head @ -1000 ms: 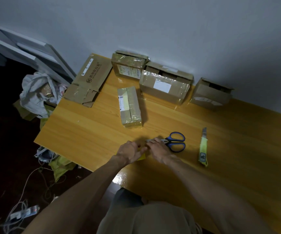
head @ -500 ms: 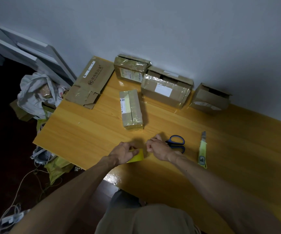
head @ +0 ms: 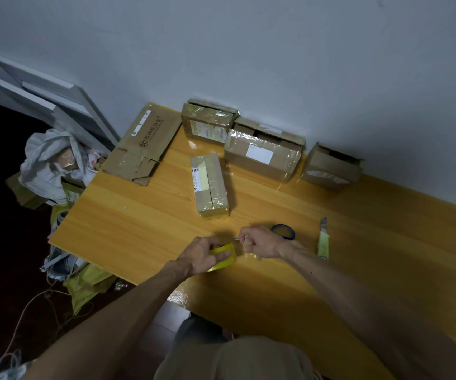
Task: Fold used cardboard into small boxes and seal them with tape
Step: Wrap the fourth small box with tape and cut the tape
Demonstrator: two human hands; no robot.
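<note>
The left hand (head: 202,256) is clamped round the yellow roll of tape (head: 227,249). The right hand (head: 261,242) sits just to the right of it, fingers curled. Whether they pinch the tape's end or the blue-handled scissors (head: 283,231) behind, I cannot tell. The small taped cardboard box (head: 210,185) lies on the yellow wooden bench (head: 139,223), straight beyond both hands. Its long axis points away, and it looks a little nearer the left.

left hand (head: 198,260) gripping tape roll (head: 223,256); box (head: 210,185) beyond
</note>
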